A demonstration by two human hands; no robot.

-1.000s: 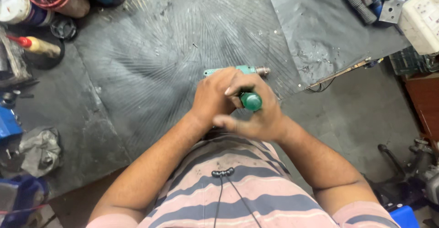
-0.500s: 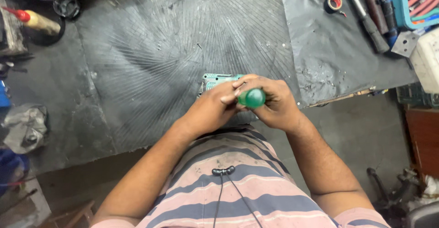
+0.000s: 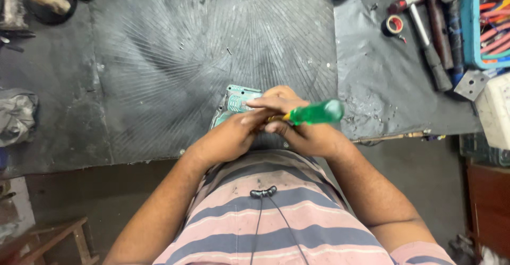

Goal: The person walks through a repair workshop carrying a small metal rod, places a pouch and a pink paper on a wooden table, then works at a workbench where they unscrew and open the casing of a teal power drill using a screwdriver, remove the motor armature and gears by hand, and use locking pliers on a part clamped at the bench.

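while gripped, screwdriver (image 3: 313,112) handle rightward

There is one camera only, worn on the person's head and tilted almost straight down. It looks over the striped shirt (image 3: 276,217) and both forearms onto the dark ribbed mat (image 3: 175,58) on the desk. It sits close above the hands, which fall mid-frame, while the tools (image 3: 435,36) at the far right edge and the floor at the bottom fringe the view.
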